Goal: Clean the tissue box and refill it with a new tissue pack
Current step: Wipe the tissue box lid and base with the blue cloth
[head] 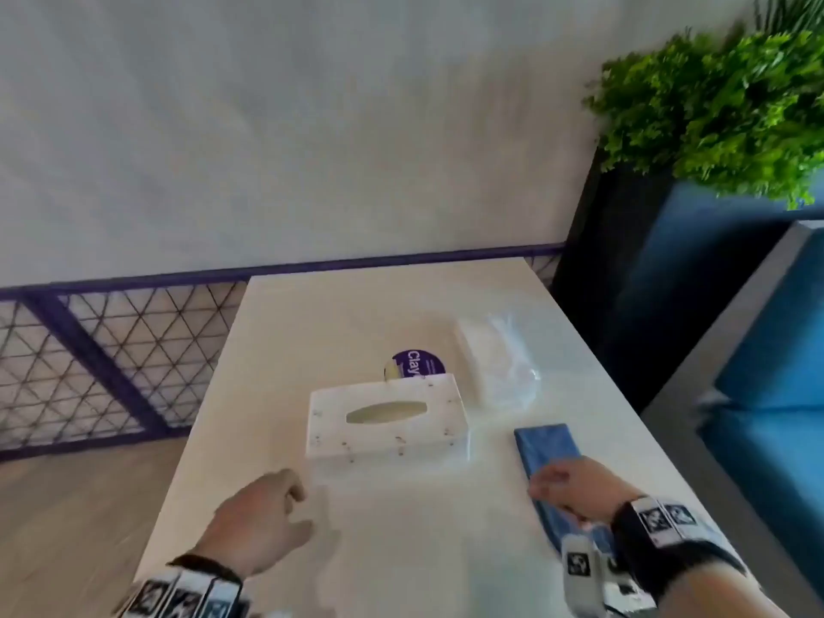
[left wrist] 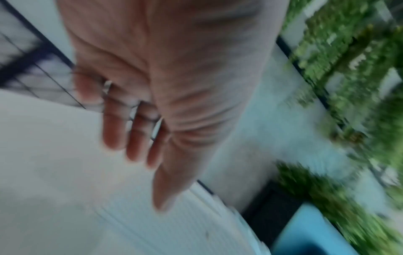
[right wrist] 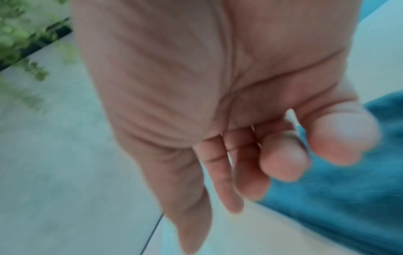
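The white tissue box [head: 388, 421], speckled with brown dirt and with an oval slot on top, lies in the middle of the white table [head: 401, 550]. A new tissue pack [head: 495, 363] in clear plastic lies behind it to the right. A folded blue cloth [head: 546, 443] lies right of the box. My left hand [head: 298, 506] hovers in front of the box's left corner, fingers relaxed and empty. My right hand [head: 553, 483] is over the near end of the cloth. In the blurred right wrist view its fingers [right wrist: 283, 163] are loosely curled just above the cloth [right wrist: 348, 198], gripping nothing.
A round purple sticker [head: 419, 363] lies on the table behind the box. A wire mesh fence [head: 89, 363] runs along the left, a green plant [head: 713, 109] and blue seats [head: 767, 394] stand to the right. The table's right edge is close to the cloth.
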